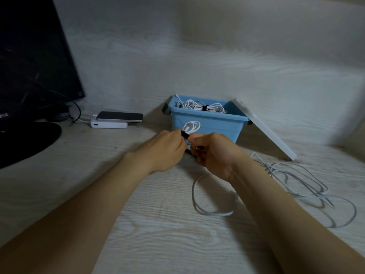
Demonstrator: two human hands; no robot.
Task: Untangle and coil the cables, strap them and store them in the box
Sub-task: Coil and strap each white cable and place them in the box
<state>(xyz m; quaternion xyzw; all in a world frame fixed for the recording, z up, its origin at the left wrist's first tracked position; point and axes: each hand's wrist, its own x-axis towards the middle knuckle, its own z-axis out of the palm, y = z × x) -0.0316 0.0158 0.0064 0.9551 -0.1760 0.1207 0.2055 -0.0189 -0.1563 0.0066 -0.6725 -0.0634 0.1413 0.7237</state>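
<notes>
Pale wood desk, wall behind. Left hand [166, 149] pinches a black strap [184, 134]; right hand [214, 155] grips a small coiled white cable [192, 126], held just in front of the blue box [217, 126]. Strapped cables [201, 107] lie inside the box, lid [264, 133] leaning on its right side. Loose cables [296, 182] sprawl on the desk by the right forearm. Monitor [29, 66] far left.

A home desk nook: pale wood-grain desk [138, 224], black monitor [33, 56], phone [120, 116] on a power bank [108, 124].
</notes>
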